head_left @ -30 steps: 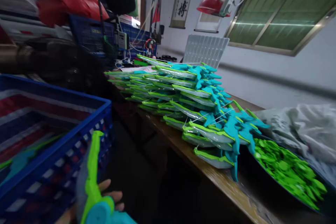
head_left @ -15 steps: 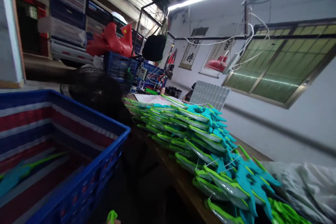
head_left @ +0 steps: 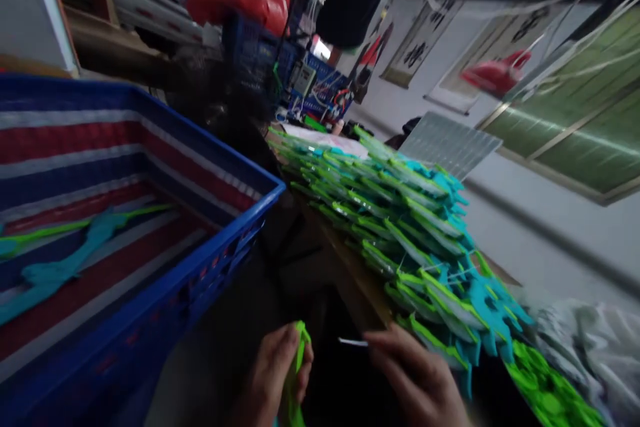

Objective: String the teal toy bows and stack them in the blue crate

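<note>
Far left I see a blue plastic crate [head_left: 210, 260], lattice-walled, lined with a red, white and blue striped woven sheet [head_left: 100, 147]; one flat toy [head_left: 75, 253], teal body with a thin lime strip, lies on its floor. Low in the middle my left hand [head_left: 273, 373] is curled closed around a lime green plastic piece [head_left: 296, 373], narrow and ribbed-looking, its top poking up past the fingers; blur hides the rest. Just right of it my right hand [head_left: 420, 380] pinches a thin pale pin or stick [head_left: 353, 343] between thumb and fingertip, tip pointing toward the left hand, the two apart by a small gap. Both hands hang in front of the wooden table edge [head_left: 360, 280], over dark floor. On the table sits a long fanned pile of the same toys [head_left: 400, 227], clear glossy blades rimmed in lime with teal star-shaped ends, layered like shingles. Behind it leans a white slotted plastic panel [head_left: 450, 147]. At far right, a heap of small lime green bits [head_left: 545, 393] and crumpled grey plastic sheeting [head_left: 590, 340].
</note>
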A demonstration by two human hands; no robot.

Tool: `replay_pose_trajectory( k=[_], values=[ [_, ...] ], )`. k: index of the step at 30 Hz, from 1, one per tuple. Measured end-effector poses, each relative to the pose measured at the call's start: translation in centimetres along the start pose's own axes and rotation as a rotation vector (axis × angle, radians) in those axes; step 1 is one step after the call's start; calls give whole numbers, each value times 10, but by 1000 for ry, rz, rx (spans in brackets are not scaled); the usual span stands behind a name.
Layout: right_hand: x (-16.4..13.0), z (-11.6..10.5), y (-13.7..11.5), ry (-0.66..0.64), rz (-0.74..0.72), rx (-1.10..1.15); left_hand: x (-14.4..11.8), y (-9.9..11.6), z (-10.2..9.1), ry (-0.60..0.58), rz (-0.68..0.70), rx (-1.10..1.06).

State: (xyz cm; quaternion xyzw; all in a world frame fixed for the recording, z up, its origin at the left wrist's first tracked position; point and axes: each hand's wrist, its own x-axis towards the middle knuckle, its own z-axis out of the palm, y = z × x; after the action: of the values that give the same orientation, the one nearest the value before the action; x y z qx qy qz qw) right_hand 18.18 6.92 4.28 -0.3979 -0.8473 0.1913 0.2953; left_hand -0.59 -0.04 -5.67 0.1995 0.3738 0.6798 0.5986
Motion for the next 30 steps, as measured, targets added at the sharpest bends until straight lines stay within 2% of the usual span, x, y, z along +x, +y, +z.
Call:
replay_pose_trajectory(
  k=[3, 7, 10, 14, 18, 22, 28, 30],
  values=[
    [15, 22, -30, -8, -26, 217, -4, 0, -5, -62, 10, -40],
    [10, 40, -54, -23, -89, 275, -5, -1, -7, -169, 51, -153],
    [1, 45, -55, -62, -151, 273, -4, 0, -6, -247, 105, -186],
    [-5, 49, -50, -104, -209, 292, -3, 1, -3, -311, 107, -252],
    [-7, 51, -49, -66, -309, 220, -3, 1, -1, -382, 112, -248],
    [-10, 53, -50, 51, -372, 52, -2, 2, 2, -375, 138, -151],
    [-10, 54, -49, 100, -375, 54, -4, -1, 6, -360, 116, -208],
    [-10, 54, -49, 107, -381, 59, -4, -4, 4, -315, 136, -210]
  ],
)
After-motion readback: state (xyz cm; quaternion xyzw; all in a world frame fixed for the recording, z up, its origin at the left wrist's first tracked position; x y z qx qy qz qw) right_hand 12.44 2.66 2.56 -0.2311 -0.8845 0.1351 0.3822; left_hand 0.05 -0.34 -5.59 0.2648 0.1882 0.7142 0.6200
